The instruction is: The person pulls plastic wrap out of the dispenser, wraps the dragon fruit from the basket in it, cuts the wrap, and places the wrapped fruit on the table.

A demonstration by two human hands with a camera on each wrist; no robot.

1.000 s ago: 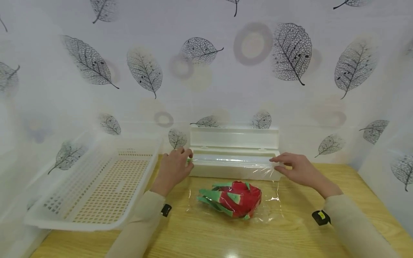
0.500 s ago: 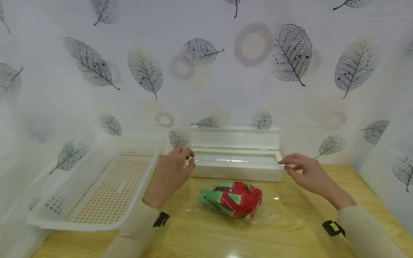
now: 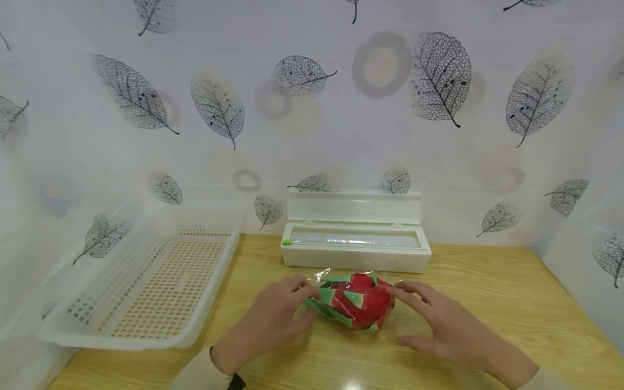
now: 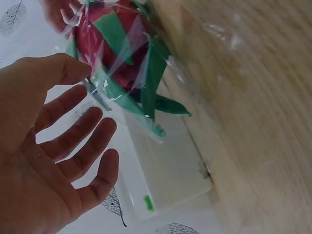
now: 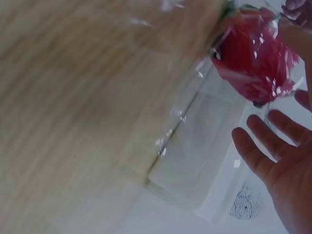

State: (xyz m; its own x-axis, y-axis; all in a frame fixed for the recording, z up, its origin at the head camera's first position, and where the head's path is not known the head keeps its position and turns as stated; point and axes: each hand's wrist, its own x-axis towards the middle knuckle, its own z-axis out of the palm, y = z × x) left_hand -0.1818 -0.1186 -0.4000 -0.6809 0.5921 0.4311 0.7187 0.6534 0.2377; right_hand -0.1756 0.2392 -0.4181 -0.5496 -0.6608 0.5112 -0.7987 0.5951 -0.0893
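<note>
A red dragon fruit (image 3: 361, 300) with green scales lies on the table under clear plastic wrap (image 3: 322, 275). My left hand (image 3: 278, 311) is at its green tip, fingers loosely bent and apart, fingertips right at the wrap. In the left wrist view the thumb overlaps the film beside the scales. On the other side, my right hand (image 3: 439, 325) reaches to the red end, forefinger stretched over the film and thumb spread away. Behind the fruit stands a white wrap dispenser box (image 3: 356, 259), its lid (image 3: 355, 208) raised and a film roll (image 3: 353, 239) inside.
A white perforated plastic basket (image 3: 195, 325) stands at the left of the wooden table (image 3: 512, 292). A pale curtain (image 3: 331, 146) with a leaf print hangs behind and at the sides. A small green slider (image 3: 287, 242) sits at the box's left end.
Both hands have come down from the box's ends toward me, to either side of the dragon fruit. The wrap's far edge is now gathered close to the fruit. Basket and box stay put.
</note>
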